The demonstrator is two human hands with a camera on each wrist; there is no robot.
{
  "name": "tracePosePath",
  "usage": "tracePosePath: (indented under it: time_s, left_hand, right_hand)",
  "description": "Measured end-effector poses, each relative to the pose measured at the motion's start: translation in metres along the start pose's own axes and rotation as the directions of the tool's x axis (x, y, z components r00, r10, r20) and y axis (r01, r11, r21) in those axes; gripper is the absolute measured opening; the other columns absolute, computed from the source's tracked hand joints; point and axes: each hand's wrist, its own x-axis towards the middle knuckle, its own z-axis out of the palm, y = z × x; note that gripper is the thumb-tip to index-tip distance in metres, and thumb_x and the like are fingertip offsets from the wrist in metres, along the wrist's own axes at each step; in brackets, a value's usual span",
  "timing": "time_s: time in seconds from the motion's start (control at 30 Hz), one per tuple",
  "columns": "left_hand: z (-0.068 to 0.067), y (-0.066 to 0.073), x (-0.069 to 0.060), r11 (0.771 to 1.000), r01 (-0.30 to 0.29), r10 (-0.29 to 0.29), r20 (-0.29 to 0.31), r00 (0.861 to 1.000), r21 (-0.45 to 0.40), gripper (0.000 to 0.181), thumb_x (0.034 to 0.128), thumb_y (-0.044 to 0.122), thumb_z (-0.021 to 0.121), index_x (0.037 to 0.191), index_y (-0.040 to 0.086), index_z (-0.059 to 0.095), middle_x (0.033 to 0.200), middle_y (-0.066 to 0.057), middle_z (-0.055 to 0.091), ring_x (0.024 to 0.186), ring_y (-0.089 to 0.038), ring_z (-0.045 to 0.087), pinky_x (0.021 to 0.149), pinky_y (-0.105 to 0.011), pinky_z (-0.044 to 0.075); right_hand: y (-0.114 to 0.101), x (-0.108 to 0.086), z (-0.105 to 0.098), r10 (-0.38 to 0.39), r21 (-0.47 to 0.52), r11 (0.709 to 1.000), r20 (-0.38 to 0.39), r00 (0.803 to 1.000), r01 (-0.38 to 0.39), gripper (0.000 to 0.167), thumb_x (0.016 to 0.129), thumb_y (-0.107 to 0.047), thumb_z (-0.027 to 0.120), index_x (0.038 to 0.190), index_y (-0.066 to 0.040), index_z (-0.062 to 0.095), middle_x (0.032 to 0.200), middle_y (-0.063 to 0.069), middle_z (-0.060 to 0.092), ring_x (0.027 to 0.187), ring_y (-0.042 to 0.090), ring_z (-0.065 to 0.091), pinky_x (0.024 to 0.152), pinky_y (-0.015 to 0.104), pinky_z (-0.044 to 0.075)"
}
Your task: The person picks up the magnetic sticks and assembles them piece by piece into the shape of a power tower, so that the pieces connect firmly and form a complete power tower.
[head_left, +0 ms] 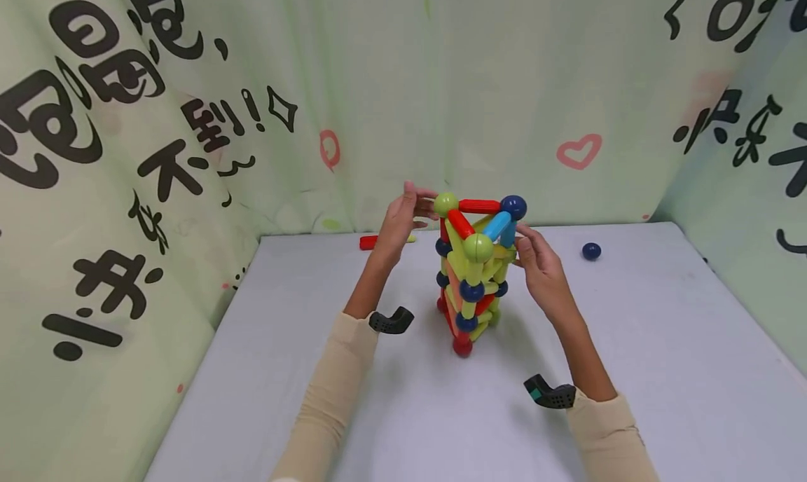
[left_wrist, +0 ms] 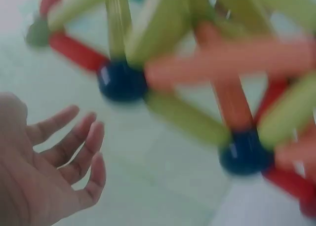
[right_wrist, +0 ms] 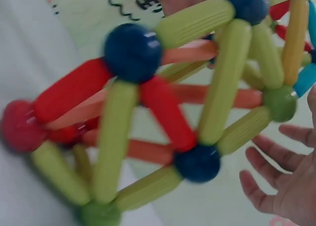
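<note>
A tall tower of colored magnetic rods and balls (head_left: 472, 291) stands on the table. Red, light green and dark blue balls join its red, orange, green and light blue rods. At its upper left, my left hand (head_left: 397, 224) is near a green top ball (head_left: 445, 204); in the left wrist view its fingers (left_wrist: 91, 142) are loosely bent, apart from the rods. My right hand (head_left: 543, 272) is at the tower's right side. The right wrist view shows relaxed, spread fingers (right_wrist: 269, 167) beside a green ball (right_wrist: 280, 103); whether any touch is unclear.
A loose dark blue ball (head_left: 591, 251) lies on the white table (head_left: 630, 328), right of the tower. Behind the left hand are a red rod (head_left: 368, 242) and a partly hidden green piece (head_left: 412, 238). A pale green curtain (head_left: 504, 83) with black lettering surrounds the table.
</note>
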Motion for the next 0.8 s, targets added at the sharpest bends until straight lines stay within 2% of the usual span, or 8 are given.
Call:
tracePosePath:
  time_s: [0.1,0.2,0.3,0.37,0.43,0.53,0.63,0.8]
  left_hand:
    - [-0.018,-0.038,0.005,0.990,0.124,-0.111,-0.166,0.980,0.067,0.051,0.1061,0.042,0.034,0.111,0.002,0.066,0.101,-0.015,0.068,0.097,-0.031,0.066,0.083,-0.035,0.053]
    - [-0.036,-0.080,0.003,0.940,0.253,-0.170,-0.327,0.930,0.229,0.036,0.1040,0.030,0.045,0.107,0.002,0.067,0.101,-0.016,0.069,0.101,-0.033,0.064,0.085,-0.038,0.051]
    - [-0.051,-0.116,-0.007,0.827,0.370,-0.177,-0.430,0.885,0.423,0.025,0.0987,0.018,0.052,0.114,0.003,0.065,0.110,-0.019,0.064,0.107,-0.036,0.059,0.090,-0.043,0.049]
    - [-0.059,-0.138,-0.012,0.742,0.411,-0.154,-0.462,0.874,0.530,0.028,0.0962,0.013,0.054,0.122,0.006,0.062,0.116,-0.023,0.056,0.109,-0.037,0.054,0.091,-0.045,0.047]
    - [-0.064,-0.148,-0.019,0.672,0.433,-0.164,-0.450,0.878,0.600,0.036,0.0965,0.011,0.054,0.132,0.010,0.058,0.123,-0.024,0.047,0.112,-0.037,0.050,0.093,-0.046,0.046]
    - [-0.070,-0.155,-0.021,0.600,0.408,-0.171,-0.388,0.906,0.689,0.044,0.0983,0.013,0.054,0.142,0.015,0.050,0.133,-0.027,0.036,0.114,-0.039,0.046,0.096,-0.047,0.046]
    - [-0.071,-0.149,-0.020,0.580,0.387,-0.189,-0.344,0.920,0.717,0.043,0.0994,0.014,0.054,0.143,0.014,0.049,0.140,-0.029,0.029,0.117,-0.042,0.046,0.097,-0.049,0.047]
    - [-0.068,-0.148,-0.018,0.544,0.411,-0.209,-0.356,0.911,0.732,0.033,0.0979,0.018,0.059,0.130,0.012,0.057,0.136,-0.021,0.032,0.117,-0.034,0.045,0.094,-0.043,0.051]
  right_hand:
    - [0.014,-0.007,0.004,0.090,-0.044,0.995,0.030,0.996,-0.088,0.055,0.106,-0.043,0.027,0.151,-0.011,0.031,0.146,0.023,0.045,0.135,0.040,0.044,0.106,0.056,0.040]
    - [0.027,-0.014,0.007,0.182,-0.072,0.981,0.033,0.983,-0.179,0.063,0.104,-0.052,0.023,0.152,-0.011,0.027,0.145,0.025,0.044,0.136,0.042,0.040,0.108,0.060,0.037]
    - [0.038,-0.025,0.011,0.259,-0.090,0.963,0.047,0.965,-0.254,0.065,0.104,-0.053,0.020,0.153,-0.009,0.024,0.144,0.027,0.043,0.135,0.043,0.040,0.107,0.059,0.038]
    - [0.044,-0.032,0.014,0.297,-0.090,0.953,0.102,0.950,-0.288,0.058,0.107,-0.042,0.024,0.154,-0.007,0.020,0.145,0.029,0.040,0.135,0.045,0.040,0.106,0.059,0.040]
    - [0.048,-0.040,0.018,0.320,-0.107,0.946,0.185,0.929,-0.305,0.052,0.108,-0.024,0.028,0.154,-0.005,0.014,0.147,0.032,0.036,0.135,0.047,0.039,0.106,0.059,0.039]
    - [0.052,-0.049,0.025,0.309,-0.133,0.950,0.314,0.898,-0.281,0.066,0.099,0.000,0.038,0.154,0.000,0.002,0.149,0.036,0.027,0.137,0.052,0.033,0.109,0.062,0.034]
    - [0.055,-0.053,0.034,0.223,-0.136,0.973,0.390,0.893,-0.184,0.088,0.086,0.007,0.051,0.152,0.004,-0.008,0.154,0.034,0.015,0.142,0.052,0.020,0.113,0.065,0.022]
    - [0.059,-0.056,0.053,0.052,-0.082,0.996,0.341,0.939,-0.025,0.116,0.075,-0.008,0.079,0.152,-0.004,-0.008,0.155,0.023,0.014,0.146,0.042,0.012,0.116,0.065,0.013]
